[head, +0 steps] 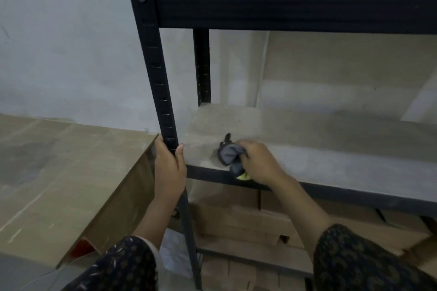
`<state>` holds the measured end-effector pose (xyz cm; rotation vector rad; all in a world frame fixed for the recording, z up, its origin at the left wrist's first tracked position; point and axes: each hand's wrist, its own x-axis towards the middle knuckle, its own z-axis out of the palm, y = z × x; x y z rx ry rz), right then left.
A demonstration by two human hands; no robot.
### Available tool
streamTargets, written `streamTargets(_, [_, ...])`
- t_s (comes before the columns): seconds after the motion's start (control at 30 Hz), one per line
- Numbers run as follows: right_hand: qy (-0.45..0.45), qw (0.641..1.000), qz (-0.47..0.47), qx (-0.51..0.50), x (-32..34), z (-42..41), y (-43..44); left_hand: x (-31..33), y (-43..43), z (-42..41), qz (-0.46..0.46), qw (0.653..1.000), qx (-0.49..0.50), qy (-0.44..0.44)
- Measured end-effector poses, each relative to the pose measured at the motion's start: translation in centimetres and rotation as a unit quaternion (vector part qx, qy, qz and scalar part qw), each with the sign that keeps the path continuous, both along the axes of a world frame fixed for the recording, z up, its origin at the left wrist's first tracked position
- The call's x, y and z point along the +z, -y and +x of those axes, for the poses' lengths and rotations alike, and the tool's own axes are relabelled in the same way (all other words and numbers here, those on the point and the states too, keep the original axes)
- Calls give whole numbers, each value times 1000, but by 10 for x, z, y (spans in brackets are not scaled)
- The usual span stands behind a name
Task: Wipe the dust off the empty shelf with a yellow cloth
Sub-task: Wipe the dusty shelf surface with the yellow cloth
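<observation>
We are wrapping our left hand (169, 168) round the rack's front post (158, 73). Our right hand (257, 163) is clutching the bunched cloth (230, 157), grey with yellow peeking out, on the shelf (331, 149) near its front-left edge. The shelf is running open rightward; cardboard boxes (236, 224) are sitting beneath.

Bare shelf board (331, 139) beneath crossbeam (283, 4)
</observation>
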<state>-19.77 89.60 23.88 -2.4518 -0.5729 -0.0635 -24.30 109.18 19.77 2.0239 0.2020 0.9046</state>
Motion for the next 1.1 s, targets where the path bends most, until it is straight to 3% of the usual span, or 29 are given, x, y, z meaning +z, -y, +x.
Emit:
streamTargets(0.2, [-35,995,40,84,17,-41,16,-3,-1,2,3,1000,0,12])
streamTargets(0.3, [24,993,76,-91,25,-29,51,-3,1,2,0,1000,1,16])
streamTargets(0.4, [20,949,30,-313,20,-9,111,-2,3,1,0,1000,-3,19])
streamTargets(0.47, [-5,928,0,-371,12,-5,134,-2,4,0,-2,1000,-6,18])
streamTargets(0.6, [-12,951,-35,-308,5,-8,103,0,5,0,-11,1000,-6,18])
streamTargets(0.73, [16,987,5,-162,1,-31,48,1,6,-1,-11,1000,0,18])
streamTargets(0.87, [12,998,33,-61,-3,-54,24,1,5,-3,-14,1000,-5,19])
streamTargets(0.97, [1,992,59,-109,7,-46,44,2,7,-5,-17,1000,-9,20])
streamTargets(1.1, [31,947,29,-320,12,-28,100,2,9,-5,-15,1000,-13,19])
